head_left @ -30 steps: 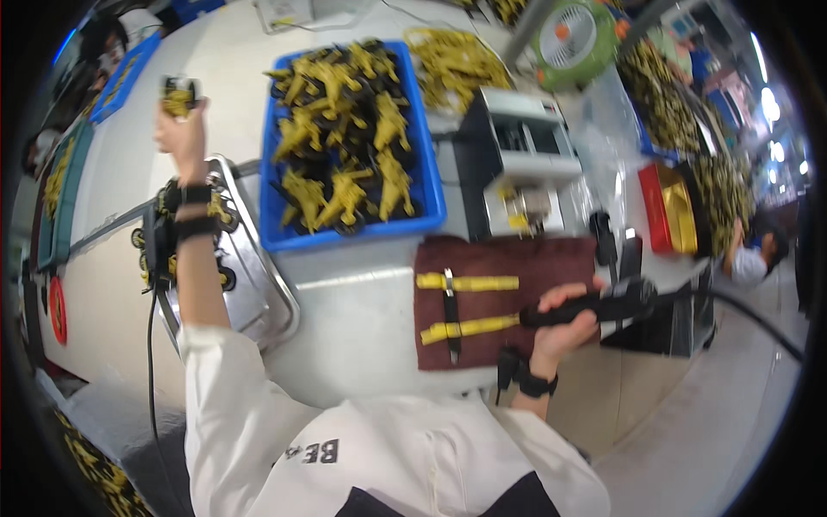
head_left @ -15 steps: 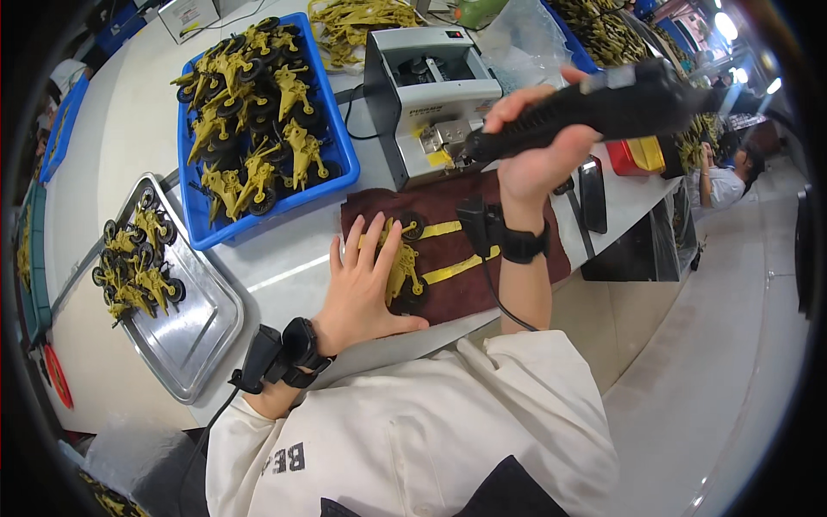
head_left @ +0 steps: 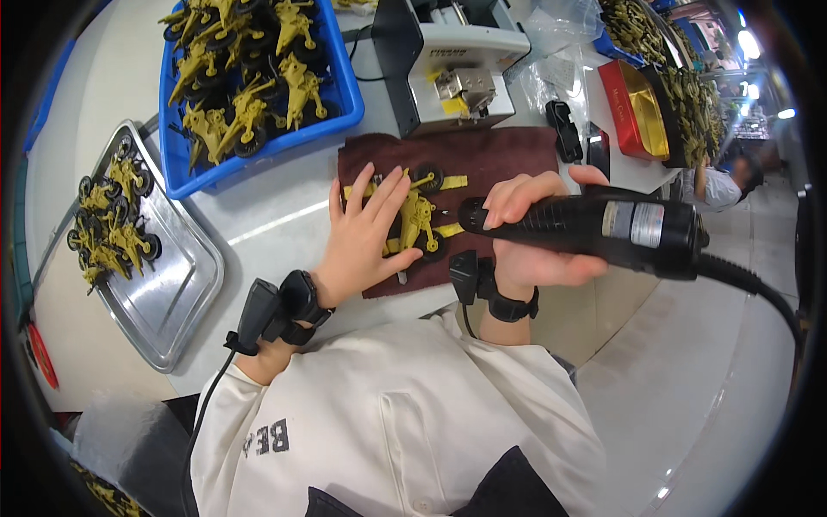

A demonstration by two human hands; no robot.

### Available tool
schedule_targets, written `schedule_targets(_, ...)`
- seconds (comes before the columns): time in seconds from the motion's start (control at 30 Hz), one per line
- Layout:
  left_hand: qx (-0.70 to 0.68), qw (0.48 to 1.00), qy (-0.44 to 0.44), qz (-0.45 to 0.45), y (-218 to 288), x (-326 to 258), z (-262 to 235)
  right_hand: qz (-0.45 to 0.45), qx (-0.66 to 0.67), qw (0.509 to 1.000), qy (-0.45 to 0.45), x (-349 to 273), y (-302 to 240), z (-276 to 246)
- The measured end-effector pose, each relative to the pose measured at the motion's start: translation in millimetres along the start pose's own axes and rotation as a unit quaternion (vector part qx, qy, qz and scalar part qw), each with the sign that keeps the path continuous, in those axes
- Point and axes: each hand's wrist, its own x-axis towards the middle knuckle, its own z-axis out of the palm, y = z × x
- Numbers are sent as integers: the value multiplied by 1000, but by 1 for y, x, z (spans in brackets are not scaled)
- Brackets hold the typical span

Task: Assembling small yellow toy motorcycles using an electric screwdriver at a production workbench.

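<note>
My right hand (head_left: 527, 264) is wrapped round a black corded electric screwdriver (head_left: 577, 226), held nearly level, its nose toward the left. Under that nose lies a yellow plastic frame with black wheels (head_left: 419, 214), like a toy vehicle, on a maroon cloth (head_left: 517, 153). My left hand (head_left: 360, 234) rests over the left part of the frame with fingers spread, covering some of it. The screwdriver's tip is close to the frame's right side; whether they touch I cannot tell. Yellow strips (head_left: 457, 181) show on the cloth beside the frame.
A grey and black screw feeder (head_left: 474, 56) stands behind the cloth. A blue tray (head_left: 349, 95) full of similar yellow frames is at back left. Further left is a metal tray (head_left: 185, 276) holding several more. A red tin (head_left: 616, 99) sits at the right.
My right hand has brought the screwdriver down and nearer, from beside the screw feeder to the frame. My left hand stays on the frame. The whole view has shifted.
</note>
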Motion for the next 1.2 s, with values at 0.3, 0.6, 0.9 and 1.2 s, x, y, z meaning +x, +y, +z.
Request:
schedule_targets(0.3, -22, 1000, 10, -4, 1, -1, 1, 38, -41, 998, 4, -10, 14, 9)
schedule_targets(0.6, -16, 1000, 10, -5, 1, -1, 1, 158, -63, 985, 1, -17, 31, 11)
schedule_targets(0.9, -12, 1000, 5, -5, 1, -2, 1, -33, -89, 993, 68, 51, 9, 10)
schedule_targets(1.2, -37, 975, 215, -32, -16, 8, -60, 1, -181, 983, -2, 105, 44, -2)
